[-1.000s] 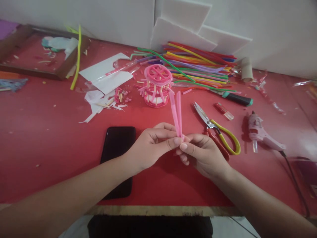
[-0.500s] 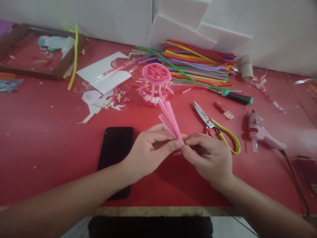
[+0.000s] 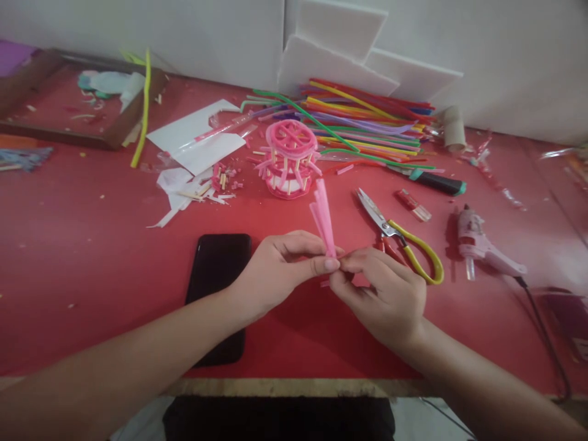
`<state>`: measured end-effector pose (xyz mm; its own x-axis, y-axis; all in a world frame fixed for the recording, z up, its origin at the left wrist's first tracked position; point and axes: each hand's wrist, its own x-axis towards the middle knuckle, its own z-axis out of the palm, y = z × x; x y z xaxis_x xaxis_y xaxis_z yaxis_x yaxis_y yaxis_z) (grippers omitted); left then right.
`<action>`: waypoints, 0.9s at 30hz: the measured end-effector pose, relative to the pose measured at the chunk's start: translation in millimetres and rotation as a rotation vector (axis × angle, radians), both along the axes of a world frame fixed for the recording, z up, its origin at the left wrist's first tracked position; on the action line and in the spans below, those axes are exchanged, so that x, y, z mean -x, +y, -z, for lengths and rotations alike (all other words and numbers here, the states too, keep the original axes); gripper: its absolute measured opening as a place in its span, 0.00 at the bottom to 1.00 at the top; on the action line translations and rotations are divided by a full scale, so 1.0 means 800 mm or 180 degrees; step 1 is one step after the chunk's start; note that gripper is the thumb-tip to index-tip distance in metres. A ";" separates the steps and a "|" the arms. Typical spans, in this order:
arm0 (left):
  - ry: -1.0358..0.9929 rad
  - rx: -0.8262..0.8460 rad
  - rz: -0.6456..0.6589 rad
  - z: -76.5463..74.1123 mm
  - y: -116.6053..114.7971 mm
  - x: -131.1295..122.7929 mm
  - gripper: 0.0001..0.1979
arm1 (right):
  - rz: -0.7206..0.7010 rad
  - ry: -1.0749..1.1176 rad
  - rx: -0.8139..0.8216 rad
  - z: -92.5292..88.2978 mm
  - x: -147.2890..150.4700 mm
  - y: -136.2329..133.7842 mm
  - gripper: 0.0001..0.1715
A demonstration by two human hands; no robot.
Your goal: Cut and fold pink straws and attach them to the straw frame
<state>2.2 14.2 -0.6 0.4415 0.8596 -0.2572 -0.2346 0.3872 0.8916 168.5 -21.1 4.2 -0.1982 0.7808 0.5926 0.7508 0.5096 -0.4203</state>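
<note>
My left hand [image 3: 282, 269] pinches the lower end of a bunch of pink straw pieces [image 3: 322, 217] between thumb and fingers; the pieces stand up and fan out above the red table [image 3: 92, 245]. My right hand [image 3: 383, 294] is closed in a pinch against the same lower end, fingertips touching my left thumb. A small pink scrap lies on the table just under the hands. Behind the bunch stands a round pink straw-and-stick cage model [image 3: 289, 159].
A black phone [image 3: 217, 288] lies left of my left wrist. Yellow-handled scissors [image 3: 404, 242], a pink glue gun [image 3: 482, 248] with its cord, a black-and-teal marker [image 3: 436, 182], a pile of coloured straws [image 3: 362, 119], white foam boards [image 3: 340, 52], paper scraps [image 3: 193, 184] and a brown tray [image 3: 68, 104] surround them.
The pink pieces went from standing as a narrow pair to leaning left and fanned, then came back nearly upright. My right hand turned knuckles-up, closer over the pinch.
</note>
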 end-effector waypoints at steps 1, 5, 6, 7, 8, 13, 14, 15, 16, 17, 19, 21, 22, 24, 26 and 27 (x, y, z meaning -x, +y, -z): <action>0.0012 -0.0053 -0.0020 0.000 0.000 0.000 0.07 | -0.0034 -0.0002 -0.0010 0.000 -0.001 0.000 0.11; -0.0421 0.0279 0.0099 0.003 0.002 0.002 0.04 | -0.0298 0.0010 -0.0028 -0.002 -0.005 0.003 0.09; -0.0608 0.0501 0.0170 0.003 0.004 0.003 0.04 | -0.0383 0.0013 -0.0030 -0.003 -0.006 0.004 0.07; -0.0764 0.0735 0.0236 0.003 0.005 0.004 0.05 | -0.0456 0.0017 -0.0030 -0.004 -0.007 0.004 0.05; -0.0870 0.0954 0.0290 0.002 0.007 0.005 0.07 | -0.0509 0.0030 -0.0032 -0.005 -0.007 0.005 0.03; -0.0904 0.1604 0.0426 -0.001 0.013 0.008 0.12 | -0.0589 0.0250 0.0032 -0.007 -0.008 0.008 0.04; -0.0875 0.1670 0.0439 -0.001 0.013 0.008 0.13 | -0.0588 0.0297 0.0048 -0.007 -0.007 0.009 0.04; -0.0848 0.1720 0.0452 -0.002 0.013 0.008 0.13 | -0.0579 0.0335 0.0059 -0.008 -0.007 0.009 0.04; -0.0822 0.1757 0.0475 -0.002 0.013 0.008 0.13 | -0.0563 0.0364 0.0061 -0.008 -0.008 0.009 0.04; -0.0805 0.1791 0.0496 -0.002 0.013 0.008 0.13 | -0.0550 0.0380 0.0050 -0.007 -0.008 0.008 0.04; -0.0792 0.1857 0.0536 -0.003 0.013 0.007 0.13 | -0.0547 0.0394 0.0014 -0.006 -0.007 0.006 0.04; -0.0793 0.1872 0.0556 -0.002 0.013 0.007 0.13 | -0.0563 0.0399 -0.0015 -0.003 -0.007 0.005 0.05; -0.0795 0.1857 0.0552 -0.001 0.014 0.007 0.13 | -0.0571 0.0391 -0.0011 -0.001 -0.007 0.006 0.05; -0.0779 0.1750 0.0501 0.001 0.016 0.006 0.13 | -0.0580 0.0309 0.0044 0.002 -0.007 0.009 0.05; -0.0710 0.1548 0.0330 0.003 0.019 0.006 0.13 | -0.0567 0.0150 0.0140 0.003 -0.011 0.014 0.04; -0.0651 0.1413 0.0201 0.004 0.019 0.006 0.13 | -0.0532 0.0061 0.0187 0.001 -0.016 0.017 0.04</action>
